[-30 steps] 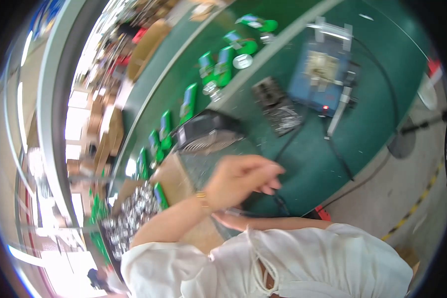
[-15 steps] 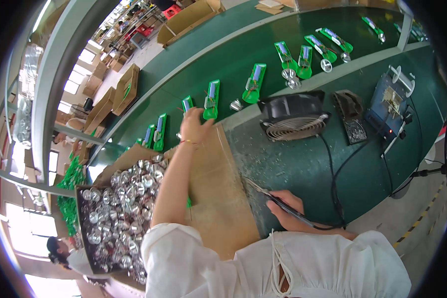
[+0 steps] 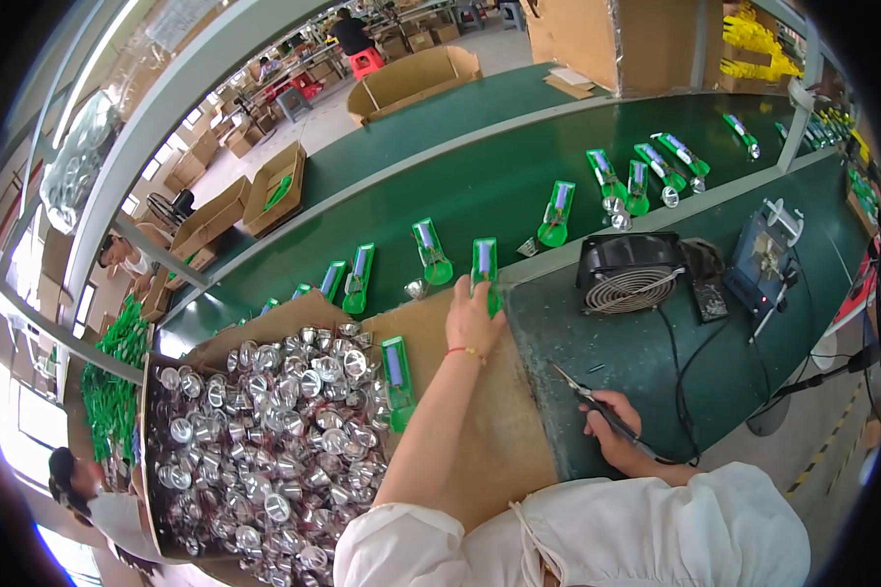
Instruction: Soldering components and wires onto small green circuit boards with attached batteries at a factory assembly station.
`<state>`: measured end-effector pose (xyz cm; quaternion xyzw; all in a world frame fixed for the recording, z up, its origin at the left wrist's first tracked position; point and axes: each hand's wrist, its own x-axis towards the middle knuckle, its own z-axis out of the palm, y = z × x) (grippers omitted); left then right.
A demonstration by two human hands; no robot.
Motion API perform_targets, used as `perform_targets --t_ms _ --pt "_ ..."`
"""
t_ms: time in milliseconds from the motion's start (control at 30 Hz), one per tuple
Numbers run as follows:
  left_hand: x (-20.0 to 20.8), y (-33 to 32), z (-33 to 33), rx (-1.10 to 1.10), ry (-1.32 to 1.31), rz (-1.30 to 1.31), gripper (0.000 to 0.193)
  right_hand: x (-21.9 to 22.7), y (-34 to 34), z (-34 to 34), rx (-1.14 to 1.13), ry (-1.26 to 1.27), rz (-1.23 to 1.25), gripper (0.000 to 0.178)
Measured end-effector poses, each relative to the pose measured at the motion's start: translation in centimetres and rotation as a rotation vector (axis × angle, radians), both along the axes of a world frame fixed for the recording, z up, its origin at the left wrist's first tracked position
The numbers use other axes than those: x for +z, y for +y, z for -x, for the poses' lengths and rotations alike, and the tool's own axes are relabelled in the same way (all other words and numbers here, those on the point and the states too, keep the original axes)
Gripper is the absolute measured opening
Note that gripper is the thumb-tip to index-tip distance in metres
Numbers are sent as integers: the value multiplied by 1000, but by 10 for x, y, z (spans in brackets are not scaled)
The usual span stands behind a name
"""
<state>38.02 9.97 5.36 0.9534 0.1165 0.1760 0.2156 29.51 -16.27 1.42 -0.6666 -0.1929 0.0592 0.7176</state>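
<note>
My left hand (image 3: 474, 321) is closed round a green flashlight housing (image 3: 485, 258) at the near edge of the belt. A blue-violet cell lies in that housing. My right hand (image 3: 615, 430) holds a soldering iron (image 3: 607, 413) with a black cord, its tip pointing up and left over the green bench. Left of my left forearm, another green housing (image 3: 395, 377) lies on the cardboard sheet (image 3: 504, 421). Beside it stands a carton full of silvery reflector cups (image 3: 294, 450) with thin wires.
Several green housings (image 3: 556, 215) lie along the green belt (image 3: 313, 220), some with reflectors beside them. On the bench stand a black fan (image 3: 628, 274), a dark tray (image 3: 707, 298) and a blue soldering station (image 3: 759, 259). Cords cross the bench at right. Another person (image 3: 117, 509) is at far left.
The view has shifted, showing more of the carton. My left hand, reaching over the belt before, now grips a housing at its near edge. The right hand still holds the soldering iron.
</note>
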Motion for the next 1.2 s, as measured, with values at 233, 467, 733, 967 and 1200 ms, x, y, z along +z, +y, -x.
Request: perform_targets --t_ms 233,467,733,967,1200 --pt "-15 -45 113 40 -151 -11 44 0 2 -12 30 83 -76 27" --pt "-18 -82 193 2 -121 -163 47 -3 0 -13 80 72 -88 28" --pt "-20 -84 186 51 -168 -101 46 3 -1 -13 80 174 -61 30" --pt "-19 -78 186 36 -215 49 47 -7 -1 -17 70 131 -64 29" --pt "13 -4 232 577 -226 -421 35 -3 -5 -13 14 148 -55 29"
